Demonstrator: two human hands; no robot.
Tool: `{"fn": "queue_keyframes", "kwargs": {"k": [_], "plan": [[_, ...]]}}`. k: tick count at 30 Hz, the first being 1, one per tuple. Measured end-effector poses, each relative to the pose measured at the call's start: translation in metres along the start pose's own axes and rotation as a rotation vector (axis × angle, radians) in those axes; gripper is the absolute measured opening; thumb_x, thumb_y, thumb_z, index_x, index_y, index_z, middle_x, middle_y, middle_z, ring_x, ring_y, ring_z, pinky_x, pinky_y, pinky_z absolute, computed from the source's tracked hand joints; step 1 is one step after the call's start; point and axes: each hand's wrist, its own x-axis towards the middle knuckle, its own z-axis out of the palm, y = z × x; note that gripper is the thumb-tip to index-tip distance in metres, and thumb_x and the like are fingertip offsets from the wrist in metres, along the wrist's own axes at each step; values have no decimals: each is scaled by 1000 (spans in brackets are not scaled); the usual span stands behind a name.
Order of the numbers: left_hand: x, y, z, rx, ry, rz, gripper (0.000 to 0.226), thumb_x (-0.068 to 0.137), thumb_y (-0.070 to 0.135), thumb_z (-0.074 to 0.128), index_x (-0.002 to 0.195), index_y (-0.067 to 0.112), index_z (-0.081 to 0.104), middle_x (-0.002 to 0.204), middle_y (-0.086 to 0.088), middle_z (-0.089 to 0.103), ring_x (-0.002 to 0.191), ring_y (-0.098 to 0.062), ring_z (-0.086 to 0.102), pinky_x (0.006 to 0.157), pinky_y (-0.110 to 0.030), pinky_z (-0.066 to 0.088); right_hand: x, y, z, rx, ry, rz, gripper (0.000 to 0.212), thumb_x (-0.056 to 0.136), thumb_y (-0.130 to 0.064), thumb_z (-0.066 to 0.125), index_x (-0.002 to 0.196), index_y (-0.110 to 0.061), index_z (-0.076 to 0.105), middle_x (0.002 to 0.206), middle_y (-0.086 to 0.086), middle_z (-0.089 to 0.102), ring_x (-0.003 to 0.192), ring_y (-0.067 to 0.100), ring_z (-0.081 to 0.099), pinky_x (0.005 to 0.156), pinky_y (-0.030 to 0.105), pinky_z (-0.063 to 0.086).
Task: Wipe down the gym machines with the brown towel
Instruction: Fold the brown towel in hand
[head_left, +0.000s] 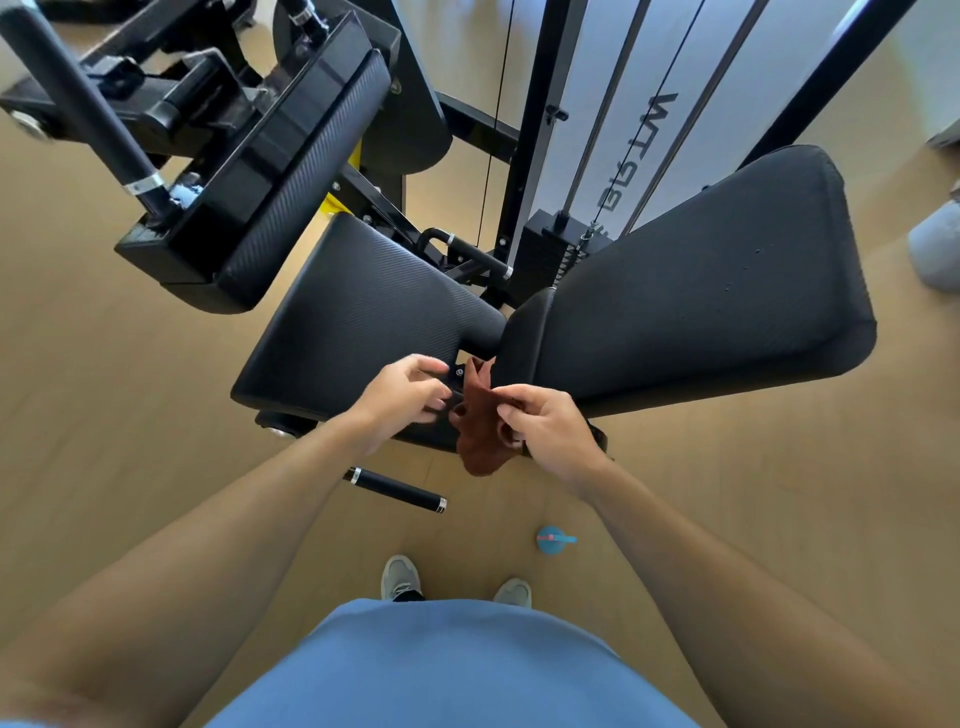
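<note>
A person stands close to the machine, a blue shirt and two shoes (402, 577) at the near edge, and a small blue bottle (553, 538) on the wooden floor just right of the feet. Nearest on the machine is a short black handle (397, 489) with silver end rings, low and left of centre.

Both hands meet over the gap between the two pads. The right hand (548, 426) grips the brown towel (480, 421), fingers curled round its bunched upper part, while the rest hangs down below the hand toward the floor. The left hand (402, 397) has its fingers bent at the towel's left edge; it seems to pinch a fold there, though the contact is partly hidden and I cannot tell for certain. The towel sits just near of the black frame bracket, touching or almost touching the near end of the back pad (701, 291).

As for progress, the towel is gathered rather than spread flat on a surface, so I judge this a moment of refolding or re-gripping, not wiping. Nothing shows which surfaces are already clean. The seat pad (358, 306), the back pad and the farther leg pad (291, 171), the long black bar (78, 98) and the weight stack (558, 244) beyond presumably remain to be covered or checked.
</note>
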Motion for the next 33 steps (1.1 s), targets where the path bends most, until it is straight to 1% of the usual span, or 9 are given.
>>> {"fn": "queue_keyframes", "kwargs": {"k": [3,5,10,15,18,22,27,31,33], "plan": [[6,-5,-11,29,-250,-96,68,81,33,76,144,28,49,143,5,57,137,-18,46,119,-43,29,6,-14,-17,7,-147,-31,30,104,0,51,105,-17,75,104,8,74,107,28,69,95,43,56],[6,-2,-8,-9,-378,-68,52,84,37,77,133,26,62,130,5,68,130,-16,54,115,-37,33,9,-26,-29,9,-196,-40,32,104,4,47,102,-15,73,101,8,72,103,26,68,91,39,56],[-1,12,8,-241,-96,147,24,88,15,73,112,12,75,105,-8,78,106,-21,72,97,-32,54,16,-31,-53,-224,-73,65,32,105,-3,53,99,-26,75,103,1,77,103,19,73,92,35,61],[-6,23,16,-22,-136,230,22,88,16,75,109,10,77,98,-4,79,97,-17,75,85,-25,58,12,-20,-60,-513,3,36,33,104,-6,51,111,-30,72,101,-7,72,98,14,67,76,22,58],[-10,34,20,5,-135,299,18,87,14,74,105,11,78,95,-3,80,93,-18,75,81,-24,58,7,-24,-62,-510,-101,28,37,98,-10,59,126,-32,64,107,-11,68,101,13,66,83,25,61],[-10,49,19,117,-185,347,18,90,18,71,105,10,78,96,-4,79,93,-19,75,83,-29,59,3,-31,-51,-682,-224,-143,57,85,-44,80,136,-37,55,123,-11,59,113,10,55,94,28,54],[-6,44,13,60,-102,302,25,90,30,72,113,20,73,102,2,77,101,-16,72,91,-33,57,10,-36,-34,-586,-179,-135,11,100,-40,64,110,-36,65,99,-11,71,96,14,69,91,39,61],[1,4,2,-147,181,70,39,84,57,68,115,33,67,116,10,70,111,-7,64,102,-36,50,13,-42,-28,-776,-154,-148,24,103,-43,56,121,-30,65,108,-5,71,100,21,69,90,45,60],[0,-22,7,-193,216,-49,35,87,59,63,110,33,66,116,9,69,112,-10,63,104,-41,49,13,-47,-25,-922,-168,-132,28,106,-44,50,123,-27,64,112,0,70,103,27,68,92,48,58]]}}
